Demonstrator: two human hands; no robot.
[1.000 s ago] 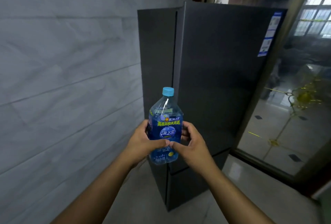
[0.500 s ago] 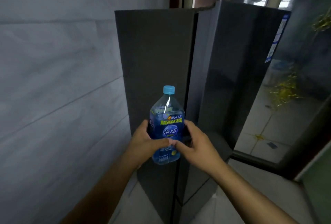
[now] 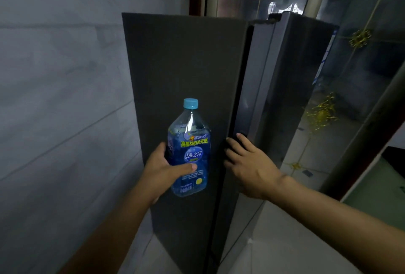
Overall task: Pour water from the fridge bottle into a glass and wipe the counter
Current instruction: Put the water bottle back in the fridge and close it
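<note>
bottle upright, cap up | left hand grips | right hand at fridge

The bottle at centre is clear glossy plastic with a shiny printed label and a smooth pale-blue plastic cap. Behind it the fridge side is matt and dark, possibly painted metal; its door has more sheen. The wall at left is smooth grey tile, and the glass panels at right gleam.

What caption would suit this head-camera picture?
Left hand holds a capped blue-labelled bottle; right hand touches the edge of the fridge door.
</note>
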